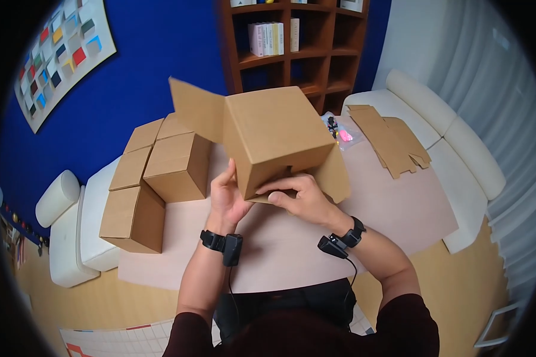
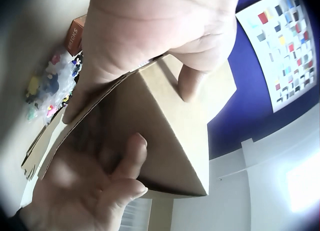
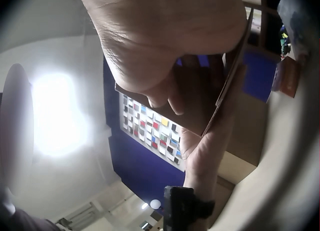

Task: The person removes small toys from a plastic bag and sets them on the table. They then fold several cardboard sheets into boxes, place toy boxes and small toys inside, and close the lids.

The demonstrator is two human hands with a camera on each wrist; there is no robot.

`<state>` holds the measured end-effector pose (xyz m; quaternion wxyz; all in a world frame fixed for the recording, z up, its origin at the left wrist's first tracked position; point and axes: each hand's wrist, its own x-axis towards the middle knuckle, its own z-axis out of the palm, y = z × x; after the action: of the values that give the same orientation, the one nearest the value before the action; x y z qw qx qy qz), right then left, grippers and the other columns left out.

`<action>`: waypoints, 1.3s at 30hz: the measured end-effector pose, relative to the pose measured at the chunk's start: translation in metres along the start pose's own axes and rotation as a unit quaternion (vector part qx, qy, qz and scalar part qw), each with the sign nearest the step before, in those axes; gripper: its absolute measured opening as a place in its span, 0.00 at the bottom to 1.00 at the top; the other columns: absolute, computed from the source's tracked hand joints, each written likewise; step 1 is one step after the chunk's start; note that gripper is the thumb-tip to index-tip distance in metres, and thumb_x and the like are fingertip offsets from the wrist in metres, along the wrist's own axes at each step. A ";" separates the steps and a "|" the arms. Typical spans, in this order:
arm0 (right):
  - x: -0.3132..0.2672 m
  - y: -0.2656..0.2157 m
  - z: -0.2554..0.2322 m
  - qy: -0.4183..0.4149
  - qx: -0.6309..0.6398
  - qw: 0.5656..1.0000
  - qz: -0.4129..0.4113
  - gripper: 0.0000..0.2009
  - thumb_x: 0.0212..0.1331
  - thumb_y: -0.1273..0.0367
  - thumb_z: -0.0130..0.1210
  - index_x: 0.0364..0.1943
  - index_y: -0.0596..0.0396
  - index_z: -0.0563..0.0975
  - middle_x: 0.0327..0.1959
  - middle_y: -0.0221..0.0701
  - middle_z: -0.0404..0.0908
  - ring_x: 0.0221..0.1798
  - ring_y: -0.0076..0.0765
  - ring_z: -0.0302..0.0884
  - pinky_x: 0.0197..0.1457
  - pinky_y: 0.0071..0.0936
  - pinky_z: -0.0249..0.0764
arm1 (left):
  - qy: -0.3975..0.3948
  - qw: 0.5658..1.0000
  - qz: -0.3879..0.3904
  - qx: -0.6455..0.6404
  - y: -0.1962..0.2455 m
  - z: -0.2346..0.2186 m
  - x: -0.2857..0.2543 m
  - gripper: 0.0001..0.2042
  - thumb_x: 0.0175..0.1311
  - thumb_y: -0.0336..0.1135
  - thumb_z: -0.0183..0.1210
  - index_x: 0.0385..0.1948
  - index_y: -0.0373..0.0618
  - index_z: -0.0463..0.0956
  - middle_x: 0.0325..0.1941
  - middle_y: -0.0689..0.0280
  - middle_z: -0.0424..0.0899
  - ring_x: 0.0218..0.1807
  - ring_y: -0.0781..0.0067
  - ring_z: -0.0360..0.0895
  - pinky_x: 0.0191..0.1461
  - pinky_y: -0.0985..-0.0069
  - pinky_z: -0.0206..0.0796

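A cardboard box is held tilted above the table, one flap sticking out at the upper left and another at the lower right. My left hand grips its lower left corner, thumb up along the side and fingers under the bottom flap. Against the near, opened face lies my right hand, fingers stretched along the flap edges and thumb apart. In the left wrist view the right hand reaches into the shadowed opening, its inner fingertips hidden.
Several closed cardboard boxes stand at the left of the pale table. Flattened cardboard lies at the right, beside a clear bag of small coloured things. White sofas flank the table, with a bookshelf behind.
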<state>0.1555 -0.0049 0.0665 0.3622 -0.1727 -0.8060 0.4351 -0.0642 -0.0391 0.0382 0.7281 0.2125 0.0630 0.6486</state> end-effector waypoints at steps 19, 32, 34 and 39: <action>-0.029 -0.008 -0.012 0.229 -0.157 0.958 0.063 0.18 0.63 0.73 0.71 0.58 0.52 0.89 0.28 0.34 0.86 0.26 0.27 0.78 0.33 0.30 0.77 | 0.178 0.902 0.288 0.268 -0.008 0.032 0.033 0.22 0.79 0.29 0.63 0.71 0.36 0.71 0.71 0.56 0.81 0.71 0.58 0.79 0.78 0.57 0.72; -0.041 0.036 -0.163 0.330 0.197 0.916 0.120 0.22 0.70 0.77 0.64 0.66 0.66 0.76 0.60 0.42 0.86 0.58 0.37 0.86 0.64 0.34 0.81 | 0.117 0.903 0.199 0.363 -0.023 0.046 0.049 0.26 0.76 0.26 0.64 0.72 0.35 0.68 0.68 0.54 0.81 0.68 0.62 0.81 0.75 0.62 0.74; -0.041 0.055 -0.185 0.395 0.180 0.897 0.085 0.17 0.69 0.81 0.62 0.61 0.66 0.79 0.55 0.41 0.88 0.51 0.34 0.88 0.61 0.32 0.82 | 0.087 0.911 0.147 0.376 -0.032 0.049 0.065 0.29 0.76 0.28 0.64 0.76 0.34 0.63 0.68 0.53 0.82 0.66 0.62 0.83 0.75 0.60 0.75; -0.052 0.082 -0.298 0.524 0.155 0.832 0.095 0.15 0.65 0.85 0.61 0.56 0.67 0.81 0.52 0.41 0.88 0.49 0.39 0.87 0.58 0.36 0.83 | 0.045 0.938 0.054 0.339 -0.068 0.054 0.072 0.38 0.79 0.27 0.61 0.85 0.37 0.48 0.64 0.43 0.86 0.60 0.56 0.89 0.70 0.61 0.81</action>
<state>0.4065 0.1818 0.0832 0.7092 -0.3915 -0.3975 0.4310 0.0292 0.0135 0.0733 0.5732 0.4205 0.3005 0.6359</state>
